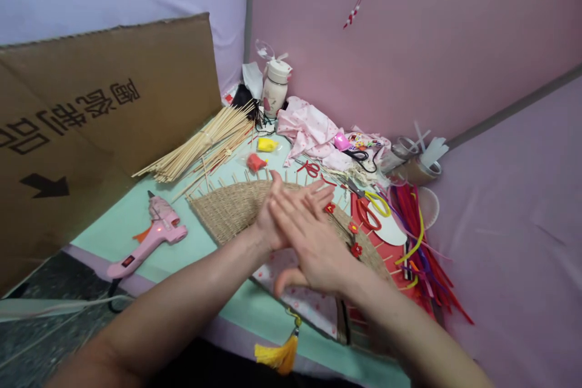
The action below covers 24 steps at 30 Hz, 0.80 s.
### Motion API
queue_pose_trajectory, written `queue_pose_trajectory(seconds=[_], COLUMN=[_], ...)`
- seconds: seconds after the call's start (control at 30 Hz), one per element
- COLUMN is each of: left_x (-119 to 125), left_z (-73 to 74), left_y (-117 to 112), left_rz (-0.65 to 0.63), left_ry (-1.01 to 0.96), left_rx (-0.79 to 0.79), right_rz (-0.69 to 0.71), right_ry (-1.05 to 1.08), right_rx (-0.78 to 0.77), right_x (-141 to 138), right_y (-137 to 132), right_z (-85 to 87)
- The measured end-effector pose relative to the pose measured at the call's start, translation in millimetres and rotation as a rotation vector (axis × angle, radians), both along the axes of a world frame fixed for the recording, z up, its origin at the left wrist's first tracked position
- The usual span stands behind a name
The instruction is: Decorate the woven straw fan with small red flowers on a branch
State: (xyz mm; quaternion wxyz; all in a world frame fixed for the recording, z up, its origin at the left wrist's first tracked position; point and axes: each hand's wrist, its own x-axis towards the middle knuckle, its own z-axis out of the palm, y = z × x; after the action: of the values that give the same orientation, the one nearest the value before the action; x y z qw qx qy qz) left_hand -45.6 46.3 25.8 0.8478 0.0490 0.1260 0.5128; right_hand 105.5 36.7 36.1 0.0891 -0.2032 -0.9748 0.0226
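Observation:
My left hand is held palm up over a woven fan, its fingers stretched out. Across it lies my right hand, palm down and flat, with the thumb apart. Whether anything is between the palms is hidden. The fan has thin sticks along its curved edge, small red flowers on its right part and pink-patterned cloth at its base. A yellow tassel hangs at the front. Behind the hands lie small bags of red clay-like material and yellow clay-like material.
A pink glue gun lies left, near a cardboard panel. Bamboo sticks, a white bottle and patterned cloth are at the back. On the right are scissors, fuzzy craft stems and a cup-like container.

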Motion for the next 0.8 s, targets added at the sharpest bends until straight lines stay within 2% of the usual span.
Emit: queue_pose_trajectory(seconds=[0.03, 0.1, 0.17, 0.23, 0.3, 0.37, 0.43, 0.5, 0.57, 0.67, 0.8], left_x=[-0.7, -1.8, -1.6, -0.9, -1.2, -1.8, -1.4, -0.3, 0.7, 3.1, 7.0], left_z=[0.1, 0.3, 0.2, -0.5, -1.2, -1.8, -2.3, -2.5, -2.6, -3.8, -10.2], left_y=[0.4, 1.4, 2.5, 3.7, 5.1, 6.3, 7.3, 8.9, 11.0, 13.4, 12.7], left_rz=[0.03, 0.108, 0.069, -0.014, 0.019, 0.088, 0.04, -0.017, 0.062, 0.203, 0.233], left_ry=[-0.001, -0.026, -0.048, -0.049, -0.053, -0.077, -0.087, -0.074, -0.061, -0.028, -0.008], left_rx=[-0.004, -0.017, -0.047, -0.07, -0.054, -0.038, -0.059, -0.073, -0.054, -0.078, -0.141], right_rz=[0.037, -0.005, -0.087, -0.038, 0.037, -0.016, -0.086, -0.035, 0.0, -0.055, -0.107], right_ry=[-0.015, -0.004, 0.035, 0.035, -0.001, -0.001, 0.025, 0.012, -0.008, 0.029, 0.143], right_rx=[-0.007, -0.001, 0.012, 0.001, -0.016, -0.009, -0.001, -0.027, -0.059, -0.124, -0.2], right_x=[0.3, 1.3, 1.9, 2.3, 3.1, 3.9, 3.7, 3.0, 3.3, 8.7, 21.7], right_y=[0.7, 2.6, 4.4, 5.2, 5.5, 6.2, 7.1, 8.1, 10.3, 17.8, 26.6], right_z=[-0.3, -1.1, -1.7, -2.2, -2.7, -3.2, -3.2, -3.0, -2.9, -3.5, -5.5])
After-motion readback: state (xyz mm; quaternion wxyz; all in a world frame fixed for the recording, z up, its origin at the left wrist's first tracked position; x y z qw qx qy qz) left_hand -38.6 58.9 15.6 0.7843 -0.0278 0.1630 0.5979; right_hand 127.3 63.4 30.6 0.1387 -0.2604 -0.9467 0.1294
